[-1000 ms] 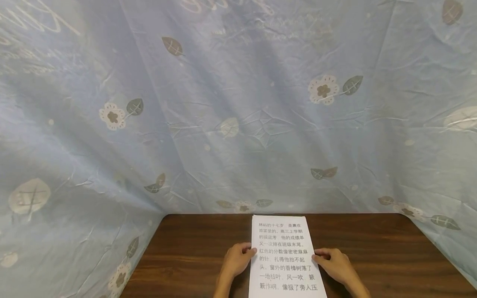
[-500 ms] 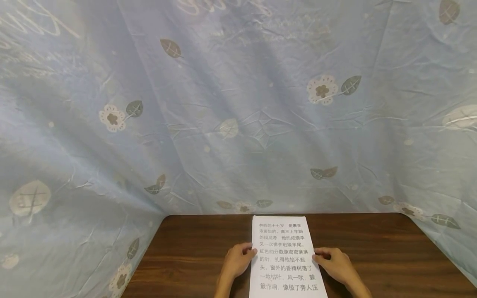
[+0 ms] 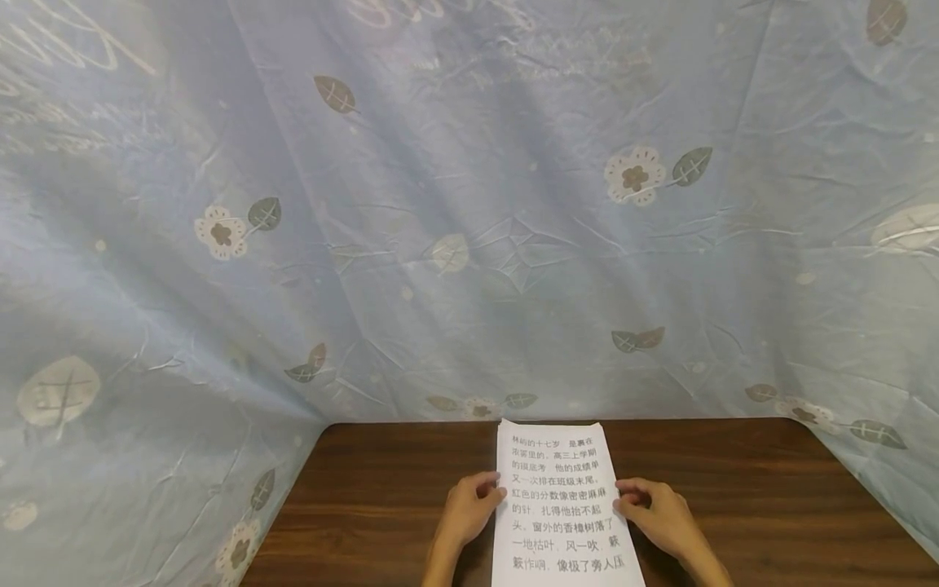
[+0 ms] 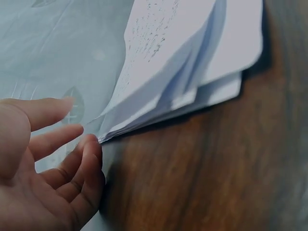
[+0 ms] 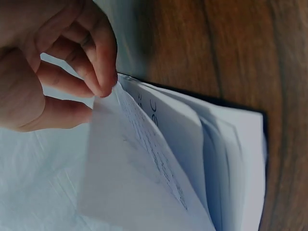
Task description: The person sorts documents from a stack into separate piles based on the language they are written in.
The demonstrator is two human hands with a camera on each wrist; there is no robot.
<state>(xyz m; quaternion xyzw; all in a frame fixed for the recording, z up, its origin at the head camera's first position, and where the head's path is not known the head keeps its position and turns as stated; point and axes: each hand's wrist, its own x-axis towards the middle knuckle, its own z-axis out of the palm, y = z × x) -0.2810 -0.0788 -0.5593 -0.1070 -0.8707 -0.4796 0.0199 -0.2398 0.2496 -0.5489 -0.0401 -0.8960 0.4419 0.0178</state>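
A stack of white printed paper [image 3: 557,518] lies lengthwise near the middle of the brown table, with lines of dark Chinese characters on its top sheet. My left hand [image 3: 464,514] is at its left edge. In the left wrist view, fingertips touch the side of the sheets [image 4: 159,57], while the thumb stands apart. On the opposite edge, my right hand [image 3: 660,518] touches the stack with bent fingers. The right wrist view shows sheets [image 5: 149,192] fanned and bowed apart, the top one lifted; a small gap separates thumb and index finger. The stack's underside is hidden.
The dark wood-grain table [image 3: 770,489] extends to both sides of the paper. A pale blue cloth [image 3: 455,244] printed with leaves and flowers hangs behind it and along its left and right sides.
Both hands stay at the paper's side edges, their index fingers shifted slightly farther up. The far corners of the sheets now look uneven and a little raised.
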